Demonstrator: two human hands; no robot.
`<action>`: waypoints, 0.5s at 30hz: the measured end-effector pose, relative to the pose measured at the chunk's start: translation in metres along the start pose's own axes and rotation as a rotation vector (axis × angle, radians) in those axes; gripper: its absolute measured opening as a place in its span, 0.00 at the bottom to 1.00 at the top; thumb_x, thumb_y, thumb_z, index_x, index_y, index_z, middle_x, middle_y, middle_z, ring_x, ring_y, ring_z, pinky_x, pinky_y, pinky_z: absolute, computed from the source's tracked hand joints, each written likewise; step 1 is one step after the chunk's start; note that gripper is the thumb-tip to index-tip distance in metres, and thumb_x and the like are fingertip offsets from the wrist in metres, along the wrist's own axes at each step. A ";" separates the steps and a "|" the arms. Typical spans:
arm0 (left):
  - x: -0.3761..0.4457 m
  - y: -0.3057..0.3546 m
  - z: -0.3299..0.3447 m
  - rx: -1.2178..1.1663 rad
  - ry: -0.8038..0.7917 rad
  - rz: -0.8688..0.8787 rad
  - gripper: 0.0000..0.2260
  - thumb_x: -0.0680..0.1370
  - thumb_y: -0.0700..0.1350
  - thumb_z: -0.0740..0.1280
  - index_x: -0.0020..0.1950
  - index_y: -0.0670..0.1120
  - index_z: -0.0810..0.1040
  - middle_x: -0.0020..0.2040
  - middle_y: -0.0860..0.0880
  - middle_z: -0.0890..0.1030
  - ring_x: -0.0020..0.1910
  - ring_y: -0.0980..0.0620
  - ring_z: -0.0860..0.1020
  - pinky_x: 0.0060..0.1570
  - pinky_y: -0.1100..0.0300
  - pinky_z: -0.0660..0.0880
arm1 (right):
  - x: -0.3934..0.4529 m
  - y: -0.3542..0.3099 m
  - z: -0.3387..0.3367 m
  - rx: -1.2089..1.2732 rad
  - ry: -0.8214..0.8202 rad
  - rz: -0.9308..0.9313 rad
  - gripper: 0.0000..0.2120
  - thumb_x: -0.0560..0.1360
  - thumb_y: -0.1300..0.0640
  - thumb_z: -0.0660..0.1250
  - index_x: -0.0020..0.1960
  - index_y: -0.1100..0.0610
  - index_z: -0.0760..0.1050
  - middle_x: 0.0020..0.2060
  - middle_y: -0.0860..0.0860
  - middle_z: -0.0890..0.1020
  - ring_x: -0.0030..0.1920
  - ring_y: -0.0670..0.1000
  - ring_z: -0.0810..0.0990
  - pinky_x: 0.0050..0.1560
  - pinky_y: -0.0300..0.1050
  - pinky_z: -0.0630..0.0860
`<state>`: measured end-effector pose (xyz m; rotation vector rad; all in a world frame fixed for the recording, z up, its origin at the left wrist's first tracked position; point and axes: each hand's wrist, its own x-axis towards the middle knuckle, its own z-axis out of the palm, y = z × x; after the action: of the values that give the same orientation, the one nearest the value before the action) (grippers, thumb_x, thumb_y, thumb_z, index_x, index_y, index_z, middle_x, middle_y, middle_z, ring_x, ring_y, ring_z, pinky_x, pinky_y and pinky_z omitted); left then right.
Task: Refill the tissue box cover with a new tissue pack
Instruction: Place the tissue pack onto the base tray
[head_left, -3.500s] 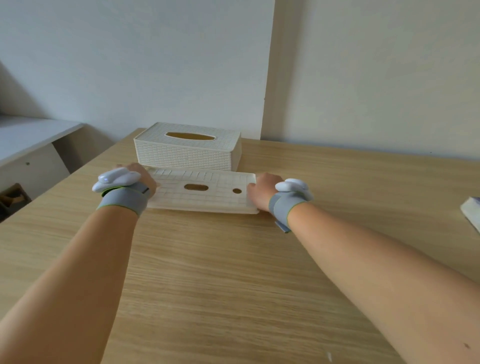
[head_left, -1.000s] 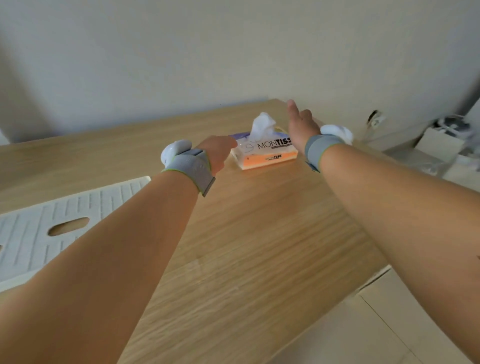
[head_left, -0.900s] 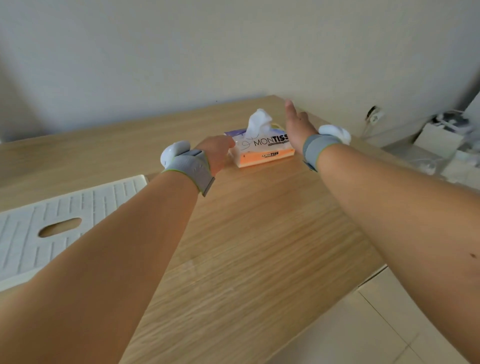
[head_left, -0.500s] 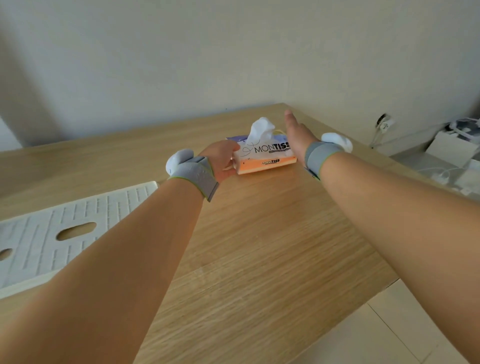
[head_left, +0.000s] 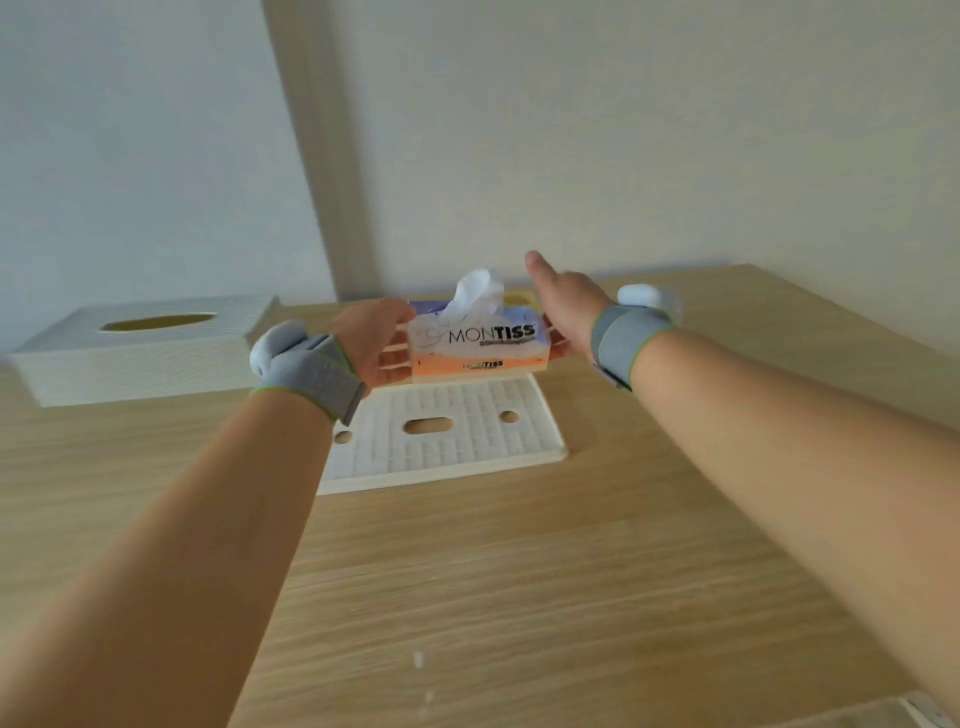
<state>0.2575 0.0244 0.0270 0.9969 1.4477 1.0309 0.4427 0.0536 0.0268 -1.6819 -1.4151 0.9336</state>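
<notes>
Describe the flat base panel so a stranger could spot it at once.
On the wooden table, look just below the tissue pack held between both hands. The base panel lies flat there, cream with a brick-like grid. Unlike the tall cover to its left, it is thin, with one oval slot between two round holes.

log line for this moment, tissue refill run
stage: carrying pack | tissue pack: held between left hand and right hand, above base plate | cover: on table, left
</notes>
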 end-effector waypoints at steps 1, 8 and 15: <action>-0.005 -0.005 -0.013 0.007 0.014 -0.009 0.09 0.80 0.43 0.58 0.40 0.47 0.72 0.44 0.47 0.76 0.39 0.50 0.74 0.45 0.57 0.74 | -0.004 -0.004 0.013 -0.023 -0.022 0.006 0.34 0.71 0.31 0.48 0.42 0.60 0.75 0.41 0.60 0.85 0.47 0.62 0.84 0.57 0.59 0.78; -0.026 -0.035 -0.059 0.048 0.046 -0.099 0.08 0.80 0.42 0.58 0.41 0.46 0.71 0.38 0.48 0.74 0.36 0.51 0.74 0.38 0.55 0.73 | -0.034 -0.015 0.060 -0.221 -0.055 0.086 0.34 0.76 0.35 0.48 0.54 0.63 0.75 0.30 0.56 0.79 0.37 0.59 0.82 0.49 0.56 0.82; -0.019 -0.049 -0.060 0.094 0.006 -0.122 0.05 0.79 0.41 0.58 0.48 0.44 0.73 0.39 0.48 0.74 0.36 0.51 0.73 0.46 0.51 0.76 | -0.041 -0.006 0.066 -0.355 -0.043 0.106 0.35 0.77 0.34 0.47 0.58 0.64 0.74 0.26 0.56 0.77 0.26 0.54 0.76 0.36 0.45 0.79</action>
<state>0.1978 -0.0132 -0.0103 0.9603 1.5539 0.8854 0.3762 0.0187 0.0045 -2.0231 -1.6051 0.8133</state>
